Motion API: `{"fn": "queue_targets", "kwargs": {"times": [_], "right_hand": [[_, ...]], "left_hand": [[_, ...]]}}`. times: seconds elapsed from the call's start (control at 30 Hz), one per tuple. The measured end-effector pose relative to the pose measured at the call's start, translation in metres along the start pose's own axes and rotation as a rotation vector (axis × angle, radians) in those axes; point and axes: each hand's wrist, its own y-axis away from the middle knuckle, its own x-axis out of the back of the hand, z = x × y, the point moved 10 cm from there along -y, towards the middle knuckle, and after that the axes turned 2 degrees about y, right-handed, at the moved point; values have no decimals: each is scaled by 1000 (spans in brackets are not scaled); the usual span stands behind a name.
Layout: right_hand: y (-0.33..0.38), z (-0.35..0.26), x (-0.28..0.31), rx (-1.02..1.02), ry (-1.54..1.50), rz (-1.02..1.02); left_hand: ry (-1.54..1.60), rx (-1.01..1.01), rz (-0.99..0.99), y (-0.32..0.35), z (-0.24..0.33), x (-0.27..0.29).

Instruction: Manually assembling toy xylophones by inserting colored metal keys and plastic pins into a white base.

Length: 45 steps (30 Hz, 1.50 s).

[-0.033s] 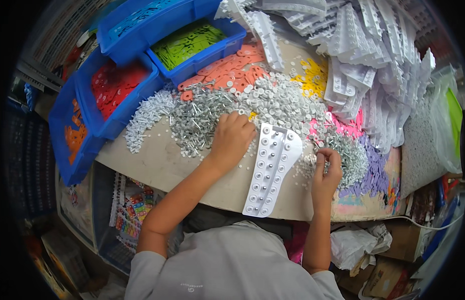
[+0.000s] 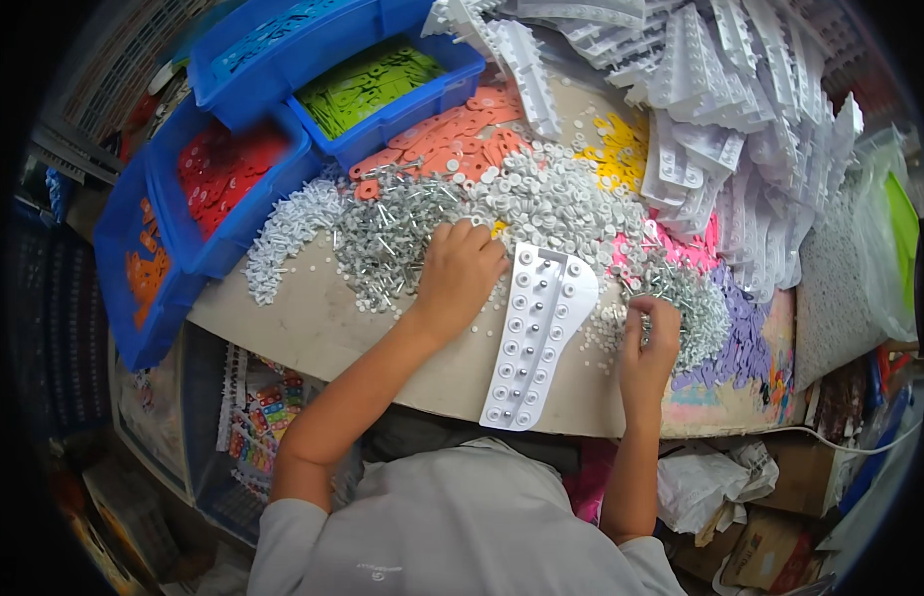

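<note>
A white plastic tray (image 2: 535,338) studded with pegs lies between my hands on the table edge (image 2: 313,333), my left hand (image 2: 460,273) curled into grey screws (image 2: 387,238), my right hand (image 2: 649,338) pinching small pieces just beside it.

Blue bins (image 2: 245,214) of red, orange and green (image 2: 368,84) flat pieces line the far left; stacked white plastic strips (image 2: 720,109) heap right, cardboard boxes (image 2: 770,541) below
</note>
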Motion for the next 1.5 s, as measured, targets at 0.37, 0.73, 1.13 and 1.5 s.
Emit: {"fn": "queue_targets", "kwargs": {"times": [0.37,0.73,1.13,1.5], "right_hand": [[-1,-5,-7,172,403,-77],[3,-10,-28,218,443,-187],[3,-50,-54,188,-6,-313],[9,-39,-61,120,-6,-255]], "left_hand": [[-32,86,-82,-3,-3,-11],[2,72,-61,0,-4,-10],[179,113,35,-4,-4,27],[489,262,-157,21,14,-7]]}}
